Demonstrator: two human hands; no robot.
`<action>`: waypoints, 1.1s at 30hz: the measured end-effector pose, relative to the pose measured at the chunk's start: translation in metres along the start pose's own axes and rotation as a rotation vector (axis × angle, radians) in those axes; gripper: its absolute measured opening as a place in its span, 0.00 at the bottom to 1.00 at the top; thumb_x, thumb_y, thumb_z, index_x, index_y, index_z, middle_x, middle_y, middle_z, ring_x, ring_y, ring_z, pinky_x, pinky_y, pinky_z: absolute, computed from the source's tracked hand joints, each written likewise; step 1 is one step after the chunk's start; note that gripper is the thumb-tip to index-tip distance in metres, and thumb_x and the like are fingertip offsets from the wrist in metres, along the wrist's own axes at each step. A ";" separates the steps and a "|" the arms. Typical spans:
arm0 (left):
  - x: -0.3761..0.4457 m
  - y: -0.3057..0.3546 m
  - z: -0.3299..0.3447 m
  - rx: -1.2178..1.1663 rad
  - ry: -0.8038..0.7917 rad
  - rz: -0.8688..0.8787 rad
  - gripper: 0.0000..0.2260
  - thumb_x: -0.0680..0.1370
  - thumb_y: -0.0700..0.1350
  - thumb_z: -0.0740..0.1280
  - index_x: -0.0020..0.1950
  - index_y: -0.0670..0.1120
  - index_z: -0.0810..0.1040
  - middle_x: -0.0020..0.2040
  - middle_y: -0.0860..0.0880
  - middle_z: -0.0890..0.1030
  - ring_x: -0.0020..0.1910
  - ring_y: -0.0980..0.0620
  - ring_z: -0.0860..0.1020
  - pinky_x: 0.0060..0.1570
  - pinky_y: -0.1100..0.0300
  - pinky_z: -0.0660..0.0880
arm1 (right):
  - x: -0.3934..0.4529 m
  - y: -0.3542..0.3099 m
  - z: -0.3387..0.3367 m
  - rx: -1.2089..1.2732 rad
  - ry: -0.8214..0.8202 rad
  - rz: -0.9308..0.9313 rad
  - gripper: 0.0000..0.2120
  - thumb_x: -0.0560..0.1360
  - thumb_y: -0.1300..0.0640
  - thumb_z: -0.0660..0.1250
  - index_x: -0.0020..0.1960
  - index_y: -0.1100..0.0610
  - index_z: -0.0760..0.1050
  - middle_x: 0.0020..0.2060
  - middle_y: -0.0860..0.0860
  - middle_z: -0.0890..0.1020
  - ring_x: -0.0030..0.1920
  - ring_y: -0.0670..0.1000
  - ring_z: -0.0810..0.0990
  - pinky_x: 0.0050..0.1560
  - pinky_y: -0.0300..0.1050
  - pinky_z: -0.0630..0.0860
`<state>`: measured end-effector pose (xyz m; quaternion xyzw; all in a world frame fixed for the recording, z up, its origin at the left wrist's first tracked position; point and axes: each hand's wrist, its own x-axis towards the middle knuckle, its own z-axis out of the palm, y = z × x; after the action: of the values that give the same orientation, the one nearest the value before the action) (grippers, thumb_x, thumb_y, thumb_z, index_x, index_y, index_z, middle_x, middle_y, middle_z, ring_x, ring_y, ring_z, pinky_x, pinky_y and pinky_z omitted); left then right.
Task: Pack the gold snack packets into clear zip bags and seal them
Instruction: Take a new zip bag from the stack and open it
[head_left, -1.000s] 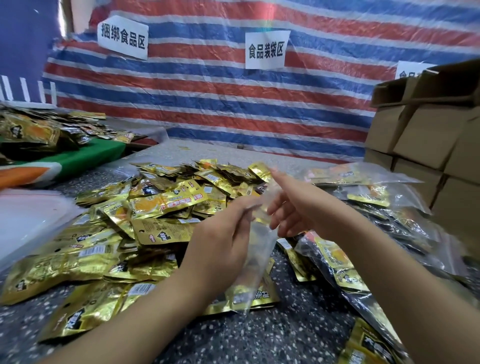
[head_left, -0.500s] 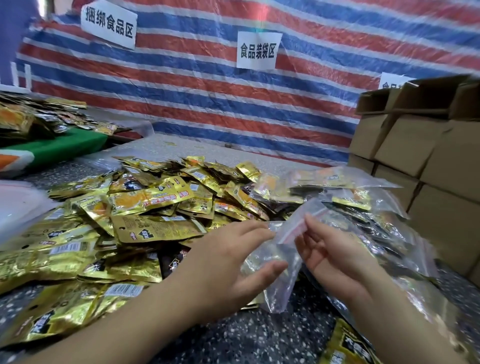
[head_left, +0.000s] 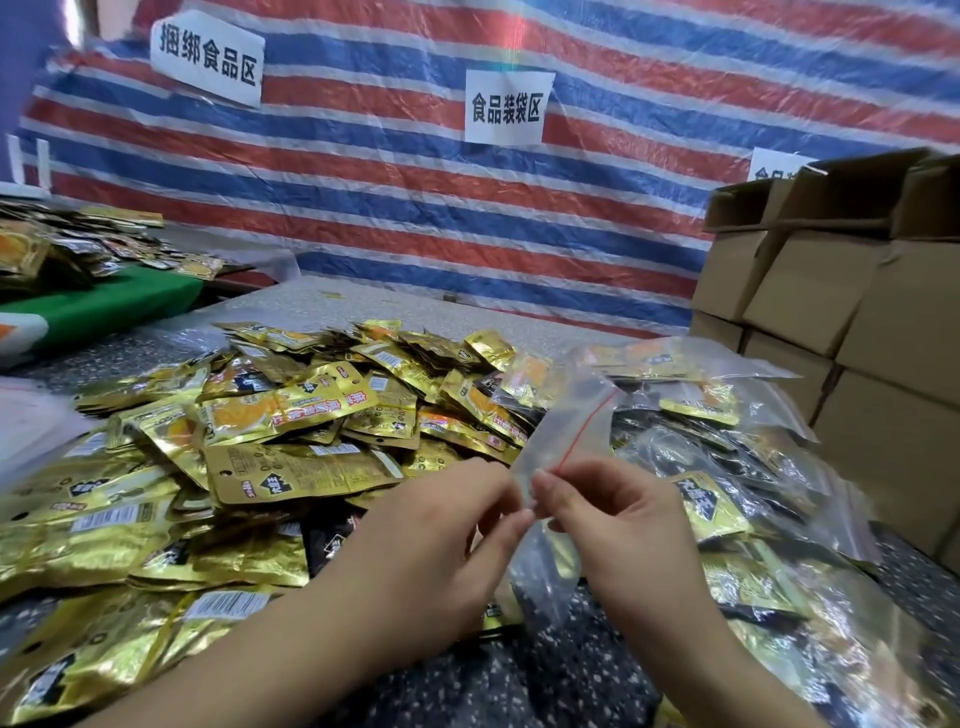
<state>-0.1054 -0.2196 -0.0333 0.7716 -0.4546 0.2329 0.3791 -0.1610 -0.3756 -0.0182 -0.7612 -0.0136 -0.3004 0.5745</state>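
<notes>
Cardboard boxes (head_left: 841, 291) stacked far right, striped tarp (head_left: 415, 208) behind. Big pile of gold snack packets (head_left: 249, 452) on the table left of the hands; filled bags (head_left: 753, 467) heaped right, crowding the workspace. Clear zip bag (head_left: 566, 441) held mid-air at centre: likely thin, floppy, slippery, featherlight; best taken at its red-lined mouth. Left hand (head_left: 431, 540) and right hand (head_left: 618, 519) both pinch its edge.

At 11 o'clock, a white paper sign (head_left: 208, 65) on the striped tarp (head_left: 389, 208) reads 捆绑食品区; at 12 o'clock, another sign (head_left: 508, 108) reads 食品装袋区.
</notes>
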 end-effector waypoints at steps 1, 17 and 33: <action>-0.001 -0.001 0.002 -0.003 -0.037 0.006 0.05 0.79 0.55 0.61 0.45 0.58 0.69 0.38 0.59 0.74 0.39 0.59 0.73 0.38 0.62 0.70 | 0.000 -0.001 0.000 0.002 -0.020 0.019 0.06 0.73 0.64 0.73 0.39 0.55 0.84 0.34 0.53 0.85 0.35 0.46 0.83 0.39 0.37 0.78; 0.000 0.000 -0.003 -0.020 0.005 0.022 0.11 0.76 0.58 0.62 0.39 0.53 0.72 0.30 0.59 0.69 0.31 0.59 0.69 0.30 0.68 0.63 | -0.004 -0.013 -0.007 -0.049 -0.245 -0.032 0.08 0.74 0.65 0.72 0.39 0.55 0.83 0.35 0.53 0.85 0.37 0.45 0.81 0.40 0.38 0.77; 0.003 0.002 -0.008 0.120 0.062 0.076 0.15 0.73 0.61 0.64 0.37 0.50 0.71 0.30 0.58 0.69 0.28 0.59 0.66 0.26 0.59 0.68 | -0.004 -0.018 -0.002 -0.095 -0.229 0.018 0.15 0.74 0.66 0.73 0.34 0.49 0.83 0.31 0.48 0.84 0.33 0.41 0.80 0.37 0.33 0.75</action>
<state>-0.1056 -0.2151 -0.0260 0.7677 -0.4567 0.2976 0.3369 -0.1718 -0.3702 -0.0039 -0.8169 -0.0581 -0.2068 0.5353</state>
